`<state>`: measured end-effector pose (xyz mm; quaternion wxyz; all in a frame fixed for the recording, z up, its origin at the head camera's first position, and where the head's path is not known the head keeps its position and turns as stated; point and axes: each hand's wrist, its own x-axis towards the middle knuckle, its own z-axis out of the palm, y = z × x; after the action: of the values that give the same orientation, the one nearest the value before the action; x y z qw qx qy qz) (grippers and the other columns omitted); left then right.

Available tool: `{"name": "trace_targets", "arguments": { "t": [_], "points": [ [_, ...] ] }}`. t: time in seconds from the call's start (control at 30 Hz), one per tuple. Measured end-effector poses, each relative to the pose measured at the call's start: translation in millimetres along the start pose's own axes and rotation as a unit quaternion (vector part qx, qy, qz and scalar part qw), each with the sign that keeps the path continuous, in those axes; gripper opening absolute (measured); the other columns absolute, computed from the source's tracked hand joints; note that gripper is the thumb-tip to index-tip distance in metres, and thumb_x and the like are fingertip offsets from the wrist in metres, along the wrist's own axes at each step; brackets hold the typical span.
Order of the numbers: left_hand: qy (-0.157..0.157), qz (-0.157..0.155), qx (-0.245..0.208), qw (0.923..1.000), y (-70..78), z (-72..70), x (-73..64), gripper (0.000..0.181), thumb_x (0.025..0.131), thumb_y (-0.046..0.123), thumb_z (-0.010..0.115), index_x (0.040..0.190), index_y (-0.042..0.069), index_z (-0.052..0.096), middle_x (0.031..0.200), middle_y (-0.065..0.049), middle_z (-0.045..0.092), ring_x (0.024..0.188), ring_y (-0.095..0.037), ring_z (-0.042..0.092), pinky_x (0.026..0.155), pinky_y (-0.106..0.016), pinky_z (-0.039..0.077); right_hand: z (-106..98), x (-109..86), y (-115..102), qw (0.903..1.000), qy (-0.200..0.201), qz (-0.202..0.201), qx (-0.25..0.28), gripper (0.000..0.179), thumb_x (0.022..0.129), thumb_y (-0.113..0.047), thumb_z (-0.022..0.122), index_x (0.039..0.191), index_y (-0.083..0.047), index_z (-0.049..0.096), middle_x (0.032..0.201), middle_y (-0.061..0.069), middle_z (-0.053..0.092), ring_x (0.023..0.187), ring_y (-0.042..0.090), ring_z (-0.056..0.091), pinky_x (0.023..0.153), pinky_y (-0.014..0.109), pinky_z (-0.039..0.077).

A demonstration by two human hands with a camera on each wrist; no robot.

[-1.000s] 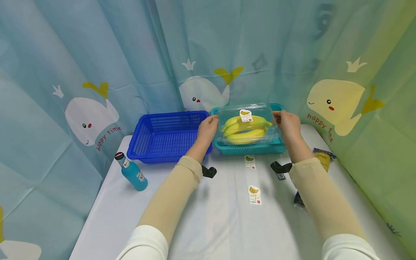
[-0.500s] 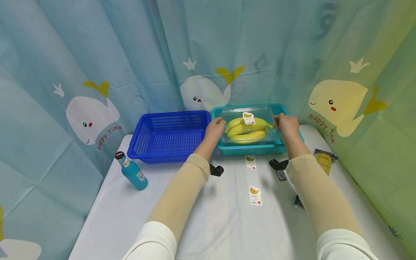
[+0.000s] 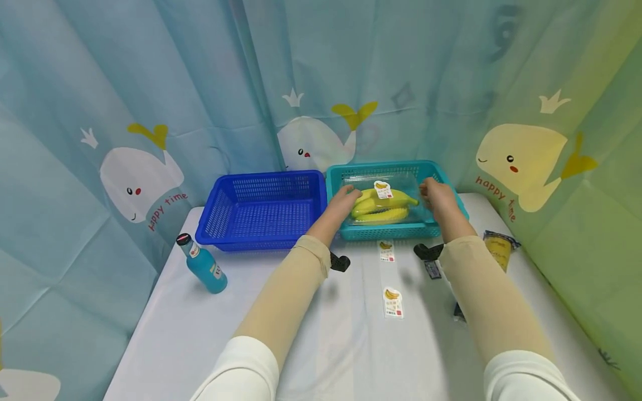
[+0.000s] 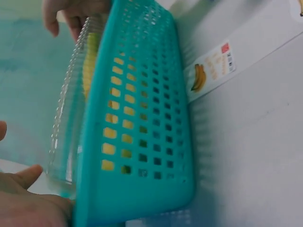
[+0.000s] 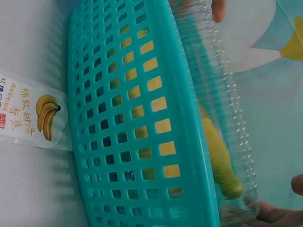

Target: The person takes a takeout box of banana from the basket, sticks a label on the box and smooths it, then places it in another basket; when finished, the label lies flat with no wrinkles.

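Note:
A clear plastic box [image 3: 396,182] with yellow bananas [image 3: 383,203] inside and a banana sticker [image 3: 383,189] on its lid sits in the turquoise basket [image 3: 386,231]. In both wrist views the box's edge rises above the basket's rim. My left hand [image 3: 343,201] is at the box's left end, its thumb raised away from the plastic in the left wrist view. At the opposite end is my right hand [image 3: 437,197], its fingertips by the box corner and its thumb apart in the right wrist view.
A blue basket [image 3: 261,245] stands left of the turquoise one. A blue bottle [image 3: 205,270] is at the table's left. Two banana stickers lie in front, the nearer sticker [image 3: 393,302] mid-table. A yellow packet [image 3: 499,249] lies near the right edge, partly behind the right arm.
The clear box of bananas has lowered into the turquoise basket. My left hand has moved right and slightly down with it, and the thumbs now stand off the box.

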<state>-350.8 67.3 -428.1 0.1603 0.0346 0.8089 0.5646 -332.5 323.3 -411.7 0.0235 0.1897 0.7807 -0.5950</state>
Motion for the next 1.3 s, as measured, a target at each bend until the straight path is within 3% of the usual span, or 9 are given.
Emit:
{"name": "trace_targets", "arguments": {
  "t": [0.13,0.2,0.27,0.37,0.47,0.73,0.93,1.17,1.3],
  "points": [
    [-0.003,-0.022,0.006,0.9997,-0.3,7.7,3.5,0.067,0.098,0.047,0.047,0.157,0.024,0.027,0.164,-0.003,0.026,0.149,-0.030,0.028,0.118,-0.055,0.031,-1,2.3,1,0.9991,-0.043,-0.004,0.001,0.075,0.102,-0.057,0.028,0.156,-0.004,0.024,0.091,-0.004,0.048,0.080,0.012,0.038,0.093,0.038,0.036],
    [-0.006,-0.024,0.014,0.9996,0.3,10.3,4.7,0.068,0.097,0.048,0.048,0.157,0.024,0.026,0.164,-0.003,0.026,0.150,-0.030,0.028,0.118,-0.055,0.031,-1,3.0,2,0.9977,-0.068,0.000,0.008,0.082,0.101,-0.061,0.027,0.158,-0.004,0.013,0.104,0.009,0.056,0.094,0.020,0.049,0.103,0.040,0.034],
    [-0.008,-0.030,0.020,0.9993,1.1,12.3,5.6,0.070,0.097,0.050,0.048,0.158,0.024,0.025,0.164,-0.004,0.025,0.150,-0.030,0.027,0.118,-0.055,0.030,-1,4.0,2,0.9963,-0.084,0.009,0.014,0.088,0.099,-0.065,0.025,0.159,-0.004,0.005,0.138,0.021,0.047,0.122,0.029,0.045,0.116,0.043,0.026],
    [-0.013,-0.039,0.029,0.9987,2.0,14.3,6.9,0.072,0.097,0.051,0.048,0.158,0.023,0.023,0.165,-0.004,0.023,0.151,-0.030,0.025,0.119,-0.054,0.030,-1,4.5,2,0.9929,-0.113,0.024,0.030,0.093,0.098,-0.068,0.023,0.158,-0.004,-0.006,0.166,0.016,-0.005,0.154,0.034,0.000,0.126,0.047,0.002],
    [-0.010,-0.041,0.031,0.9986,1.6,14.6,7.6,0.071,0.098,0.049,0.047,0.159,0.021,0.023,0.165,-0.005,0.023,0.151,-0.030,0.024,0.119,-0.054,0.029,2,6.5,4,0.9901,-0.134,0.029,0.030,0.094,0.097,-0.069,0.022,0.157,-0.004,-0.011,0.166,0.013,-0.013,0.153,0.032,-0.012,0.125,0.049,-0.006],
    [-0.002,-0.028,0.059,0.9978,-0.3,15.3,3.0,0.068,0.101,0.044,0.046,0.158,0.017,0.023,0.164,-0.009,0.025,0.151,-0.032,0.024,0.120,-0.053,0.028,11,10.8,11,0.9921,-0.101,0.034,-0.066,0.095,0.094,-0.074,0.019,0.158,-0.009,-0.008,0.166,0.015,-0.008,0.152,0.042,-0.005,0.122,0.060,0.005],
    [0.015,-0.019,0.077,0.9967,-0.8,11.8,0.2,0.065,0.102,0.045,0.044,0.158,0.018,0.025,0.164,-0.007,0.027,0.150,-0.032,0.026,0.119,-0.052,0.030,23,12.9,7,0.9801,-0.064,0.040,-0.184,0.099,0.092,-0.076,0.012,0.158,-0.003,-0.002,0.164,0.025,-0.001,0.149,0.050,0.006,0.118,0.067,0.015],
    [0.028,0.048,0.124,0.9907,-2.6,-1.1,-6.9,0.052,0.103,0.041,0.041,0.152,0.023,0.039,0.160,-0.002,0.036,0.122,-0.025,0.053,0.097,-0.045,0.045,25,-1.3,-5,0.9679,-0.025,-0.026,-0.249,0.094,0.095,-0.073,0.012,0.159,-0.005,0.005,0.164,0.025,0.007,0.147,0.051,0.013,0.116,0.068,0.020],
    [0.009,0.089,0.179,0.9797,0.1,-18.3,-22.1,0.050,0.104,0.042,0.040,0.152,0.027,0.039,0.160,0.000,0.034,0.138,-0.022,0.044,0.107,-0.045,0.043,24,-18.3,-11,0.9595,-0.037,-0.078,-0.268,0.092,0.096,-0.072,0.015,0.159,-0.005,0.007,0.164,0.025,0.008,0.147,0.052,0.012,0.115,0.070,0.019]
  ]
}}
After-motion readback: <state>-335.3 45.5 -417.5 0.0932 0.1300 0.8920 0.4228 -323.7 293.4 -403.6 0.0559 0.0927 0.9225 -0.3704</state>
